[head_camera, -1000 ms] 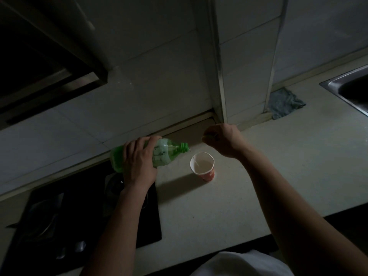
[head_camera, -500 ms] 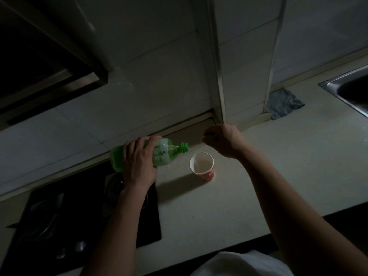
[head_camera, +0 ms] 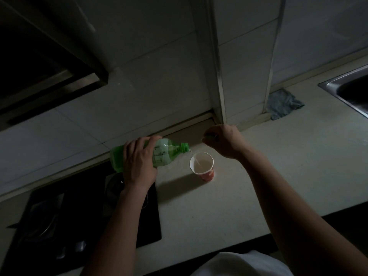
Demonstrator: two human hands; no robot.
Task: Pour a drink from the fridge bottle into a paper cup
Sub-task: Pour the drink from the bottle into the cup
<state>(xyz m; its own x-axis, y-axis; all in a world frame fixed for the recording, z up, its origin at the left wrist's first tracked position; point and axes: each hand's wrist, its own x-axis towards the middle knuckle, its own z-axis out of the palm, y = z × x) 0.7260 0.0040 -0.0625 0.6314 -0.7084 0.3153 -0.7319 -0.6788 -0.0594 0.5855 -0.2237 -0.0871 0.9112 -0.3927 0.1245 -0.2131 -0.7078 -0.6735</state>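
While our left hand (head_camera: 139, 162) grips the tilted bottle (head_camera: 161, 154) just left of the cup (head_camera: 202, 166) on the desk (head_camera: 258, 186), our right hand (head_camera: 223, 141) curls behind the cup; we cannot tell whether it holds anything.

A pale surface (head_camera: 229, 206) runs along a tiled wall (head_camera: 149, 86). A black glass cooktop (head_camera: 83, 216) is set into its left part and reaches close to the front edge. It has a round burner (head_camera: 42, 222) on its left side and two shiny knobs (head_camera: 79, 246) toward the front. Above the cooktop hangs a dark range hood (head_camera: 49, 66). A column (head_camera: 245, 66) with a metal corner strip (head_camera: 218, 76) stands out from the wall at the back edge. To the right of the column, a crumpled grey-blue cloth (head_camera: 283, 105) lies at the back edge, touching the wall. A steel sink (head_camera: 334, 84) sits at the right edge. White fabric (head_camera: 243, 264) shows below the front edge.
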